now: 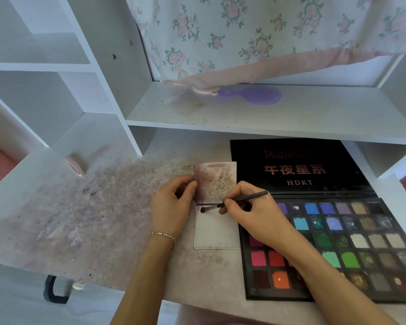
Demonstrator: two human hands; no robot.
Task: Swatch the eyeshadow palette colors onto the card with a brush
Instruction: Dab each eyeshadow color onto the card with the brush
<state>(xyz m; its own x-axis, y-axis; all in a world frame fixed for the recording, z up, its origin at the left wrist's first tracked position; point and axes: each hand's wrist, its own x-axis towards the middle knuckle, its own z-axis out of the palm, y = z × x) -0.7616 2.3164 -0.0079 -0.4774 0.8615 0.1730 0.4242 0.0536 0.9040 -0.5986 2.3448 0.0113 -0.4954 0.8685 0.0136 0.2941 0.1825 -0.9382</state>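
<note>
The card (217,231) lies on the desk (56,207) between the two hands, just left of the open palette (361,242). The right hand (251,212) pinches the brush (244,198), whose tip touches the card's top left corner. The left hand (171,202) pinches the stained flap (216,181) above, fingers curled on its edge.

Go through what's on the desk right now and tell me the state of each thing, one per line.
Black eyeshadow palette: open, lid propped back.
White folded card: opened, stained upper flap raised.
Dark thin brush: tip on card's lower panel.
Left hand: pinching upper flap's edge.
Right hand: gripping brush.
Purple plastic hairbrush: lying on shelf.
</note>
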